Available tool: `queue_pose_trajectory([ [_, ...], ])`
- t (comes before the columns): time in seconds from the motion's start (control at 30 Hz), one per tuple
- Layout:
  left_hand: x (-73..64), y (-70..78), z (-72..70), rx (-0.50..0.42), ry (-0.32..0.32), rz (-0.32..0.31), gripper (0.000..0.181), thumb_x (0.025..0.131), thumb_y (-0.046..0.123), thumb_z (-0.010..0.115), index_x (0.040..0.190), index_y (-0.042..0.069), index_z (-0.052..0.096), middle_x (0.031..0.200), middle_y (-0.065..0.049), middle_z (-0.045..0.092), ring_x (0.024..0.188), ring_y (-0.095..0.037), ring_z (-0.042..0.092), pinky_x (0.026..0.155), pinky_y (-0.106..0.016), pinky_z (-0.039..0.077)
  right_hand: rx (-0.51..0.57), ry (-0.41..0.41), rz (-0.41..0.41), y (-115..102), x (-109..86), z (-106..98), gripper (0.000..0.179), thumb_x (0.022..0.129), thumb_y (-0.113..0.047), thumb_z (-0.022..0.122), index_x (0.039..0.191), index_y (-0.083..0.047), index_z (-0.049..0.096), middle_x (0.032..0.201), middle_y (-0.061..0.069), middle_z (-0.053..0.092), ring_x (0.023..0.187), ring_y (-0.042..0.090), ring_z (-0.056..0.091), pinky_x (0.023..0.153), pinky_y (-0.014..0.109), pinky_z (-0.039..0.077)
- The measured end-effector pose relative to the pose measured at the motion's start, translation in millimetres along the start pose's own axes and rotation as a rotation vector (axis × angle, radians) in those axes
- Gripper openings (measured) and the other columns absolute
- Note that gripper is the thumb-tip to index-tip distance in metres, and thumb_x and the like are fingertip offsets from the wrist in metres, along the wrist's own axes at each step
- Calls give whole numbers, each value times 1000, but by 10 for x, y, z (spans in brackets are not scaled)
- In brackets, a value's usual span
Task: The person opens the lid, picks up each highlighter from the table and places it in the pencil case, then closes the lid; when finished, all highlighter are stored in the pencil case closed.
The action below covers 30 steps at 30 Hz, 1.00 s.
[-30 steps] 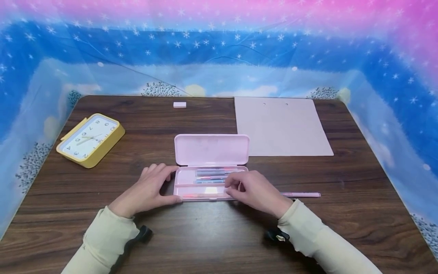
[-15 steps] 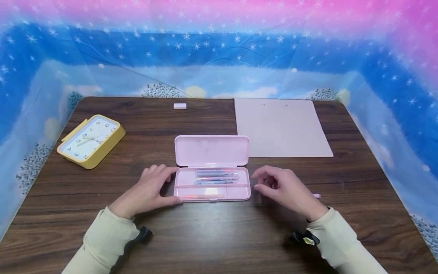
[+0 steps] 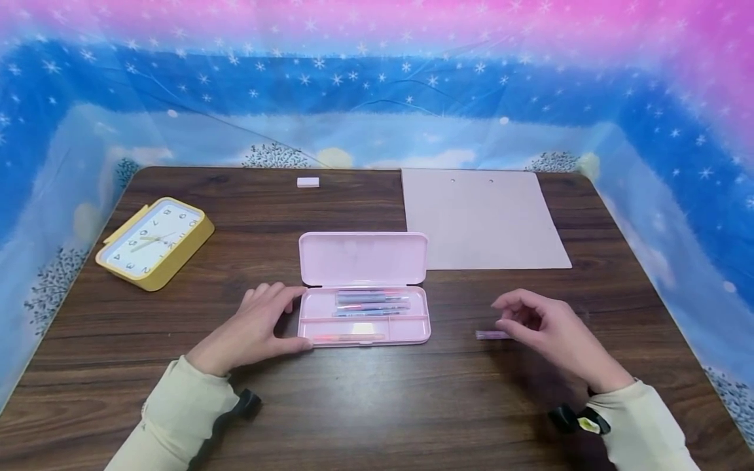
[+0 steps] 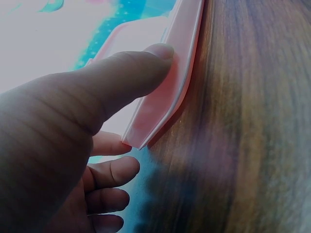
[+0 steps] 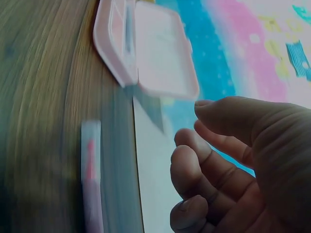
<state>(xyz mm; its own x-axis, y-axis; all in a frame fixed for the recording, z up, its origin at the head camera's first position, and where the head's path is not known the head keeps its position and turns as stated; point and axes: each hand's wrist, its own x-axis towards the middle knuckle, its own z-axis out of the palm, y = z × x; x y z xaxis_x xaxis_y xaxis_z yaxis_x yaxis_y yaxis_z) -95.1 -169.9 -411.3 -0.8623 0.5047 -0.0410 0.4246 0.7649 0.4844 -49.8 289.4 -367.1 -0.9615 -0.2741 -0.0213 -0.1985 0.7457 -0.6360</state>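
Observation:
A pink pencil case (image 3: 410,330) lies with its lid raised, several pens (image 3: 371,305) in its back compartment and an orange-tinted pen (image 3: 347,337) in the front one. My left hand (image 3: 253,327) holds the case's left end, thumb at the front side and index finger at the back corner; the left wrist view shows the thumb (image 4: 141,73) against the pink side wall. My right hand (image 3: 544,330) hovers over a pink pen (image 3: 490,335) on the table, partly hiding it. In the right wrist view its loosely bent fingers are apart from the pen (image 5: 91,179) and hold nothing.
A yellow alarm clock (image 3: 156,243) rests at the left of the wooden table (image 3: 353,418). A small white eraser (image 3: 308,182) sits near the back edge. Behind the case, to the right, lies a pale board (image 3: 485,222) with two small holes.
My right hand has left the pencil case's right part and moved right, to above the loose pink pen. My left hand stays at the case's left end.

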Motion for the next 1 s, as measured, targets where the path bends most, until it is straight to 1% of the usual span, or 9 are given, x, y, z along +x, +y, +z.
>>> queue_pose_trajectory([
  [0.17,-1,1,2,-1,-2,0,80,76,62,75,138,16,51,100,3,54,93,-15,40,82,-35,30,-16,29,45,194,-148,-134,18,94,-26,68,111,-21,66,85,-3,67,66,9,55,57,25,45],
  [0.33,9,3,-2,-1,-9,-4,80,76,62,75,138,16,51,101,2,54,93,-16,40,82,-35,31,-44,55,95,394,-283,-237,19,95,-27,66,113,-20,66,84,0,67,62,10,54,55,25,45],
  [0.5,7,5,-7,-1,-9,-2,80,76,61,75,138,16,51,100,2,54,92,-16,40,81,-34,30,-54,31,165,561,-361,-277,22,94,-31,67,113,-20,66,84,1,67,64,12,56,57,26,46],
  [0.67,1,8,-14,-2,-2,3,80,76,60,75,137,15,51,100,2,54,92,-16,40,81,-35,30,-93,-13,203,713,-374,-282,22,94,-33,67,112,-20,66,81,-2,64,64,10,56,60,25,44],
  [0.83,2,5,-10,-2,-3,0,80,76,60,76,137,15,52,101,2,54,93,-16,40,82,-35,31,-90,-47,201,830,-345,-243,21,93,-32,68,110,-20,66,80,-3,62,63,9,55,61,25,44],
  [1.0,6,-1,-3,-1,-9,-6,80,76,62,75,138,16,51,100,2,54,92,-16,40,81,-34,30,-95,-65,197,872,-292,-198,20,92,-33,69,108,-21,66,80,-4,62,63,7,54,60,25,43],
])
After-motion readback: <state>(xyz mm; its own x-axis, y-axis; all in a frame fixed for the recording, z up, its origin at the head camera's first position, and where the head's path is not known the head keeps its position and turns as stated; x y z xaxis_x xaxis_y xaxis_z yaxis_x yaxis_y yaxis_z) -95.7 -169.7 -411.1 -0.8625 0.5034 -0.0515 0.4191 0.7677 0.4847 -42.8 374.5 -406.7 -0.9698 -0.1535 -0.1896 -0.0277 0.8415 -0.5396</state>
